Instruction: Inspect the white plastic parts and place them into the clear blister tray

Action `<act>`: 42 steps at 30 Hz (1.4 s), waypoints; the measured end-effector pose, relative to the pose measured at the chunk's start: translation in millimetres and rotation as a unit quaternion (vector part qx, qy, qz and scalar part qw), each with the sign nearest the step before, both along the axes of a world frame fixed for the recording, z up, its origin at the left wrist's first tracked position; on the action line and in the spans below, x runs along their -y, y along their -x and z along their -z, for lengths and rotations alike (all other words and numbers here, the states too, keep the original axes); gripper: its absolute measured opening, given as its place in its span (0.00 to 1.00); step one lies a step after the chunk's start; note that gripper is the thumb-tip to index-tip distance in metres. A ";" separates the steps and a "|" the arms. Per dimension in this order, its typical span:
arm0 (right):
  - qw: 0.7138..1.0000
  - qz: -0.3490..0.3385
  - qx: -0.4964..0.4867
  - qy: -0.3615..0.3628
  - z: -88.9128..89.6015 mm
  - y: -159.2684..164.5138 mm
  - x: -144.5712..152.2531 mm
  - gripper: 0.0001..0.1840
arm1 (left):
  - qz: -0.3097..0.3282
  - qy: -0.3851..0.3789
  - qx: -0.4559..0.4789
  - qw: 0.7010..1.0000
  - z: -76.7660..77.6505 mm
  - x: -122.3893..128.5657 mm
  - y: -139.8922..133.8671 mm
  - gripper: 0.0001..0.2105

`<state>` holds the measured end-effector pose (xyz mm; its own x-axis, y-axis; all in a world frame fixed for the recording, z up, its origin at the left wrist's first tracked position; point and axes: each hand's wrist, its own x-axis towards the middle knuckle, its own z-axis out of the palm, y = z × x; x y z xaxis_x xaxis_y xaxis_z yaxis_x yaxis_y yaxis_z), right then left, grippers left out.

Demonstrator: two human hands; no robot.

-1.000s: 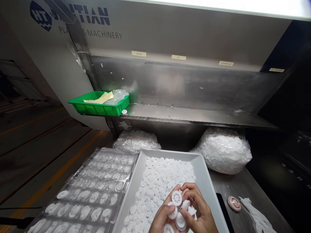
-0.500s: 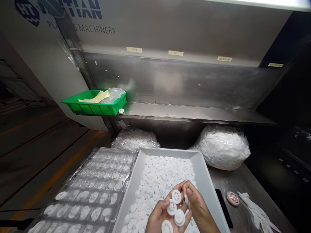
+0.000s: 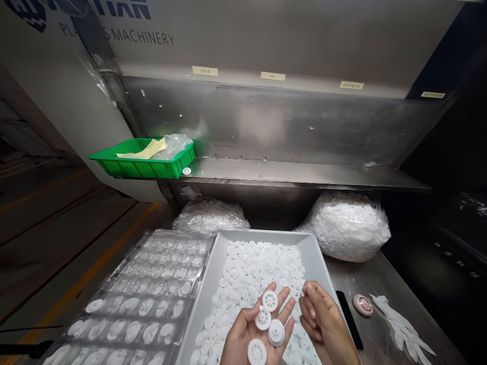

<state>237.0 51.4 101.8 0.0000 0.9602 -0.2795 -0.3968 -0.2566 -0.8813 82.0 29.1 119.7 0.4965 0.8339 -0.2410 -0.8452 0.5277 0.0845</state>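
My left hand (image 3: 253, 332) is palm up above the grey bin, its fingers spread, holding several white plastic wheels (image 3: 270, 300) with spoke-like holes. One of them, a wheel with a raised hub (image 3: 276, 332), rests across the fingers. To the right, apart from the palm, my right hand (image 3: 319, 317) has its fingers curled and thumb and fingertips together; whatever they hold, if anything, is hidden. Beneath both hands, a grey bin (image 3: 322, 263) holds a mass of similar small white parts (image 3: 262, 258).
Left of the bin lies a clear blister tray (image 3: 152, 291) with white parts in its front rows. Bags of white parts (image 3: 348, 228) sit behind. A green basket (image 3: 148, 168) is on the metal shelf (image 3: 289, 170). At right are a phone-like black slab (image 3: 348, 319), a pink round item (image 3: 363, 305) and white gloves (image 3: 401, 324).
My right hand has drawn away to the right from my left palm. The white wheel seen at its fingers earlier no longer shows. My left hand has shifted slightly left and opened its fingers wider.
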 end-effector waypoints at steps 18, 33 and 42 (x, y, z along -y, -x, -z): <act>0.896 -0.178 0.374 -0.159 -11.6 11.5 18.0 0.08 | -0.025 0.030 -0.060 0.997 -5.9 -1.5 -4.9 0.18; 0.844 -0.098 0.432 -0.302 -15.8 9.6 21.8 0.03 | -0.027 0.035 -0.028 0.999 -18.5 -0.3 -7.7 0.19; 0.878 -0.129 0.379 -0.261 -17.1 5.5 21.9 0.08 | -0.042 0.109 -0.058 0.991 -26.6 -2.5 -10.0 0.30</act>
<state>231.5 29.5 119.0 -0.2405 0.9530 0.1842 0.3673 0.2650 -0.8915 92.0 31.6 146.2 0.3856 0.7933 -0.4712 -0.8782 0.4721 0.0761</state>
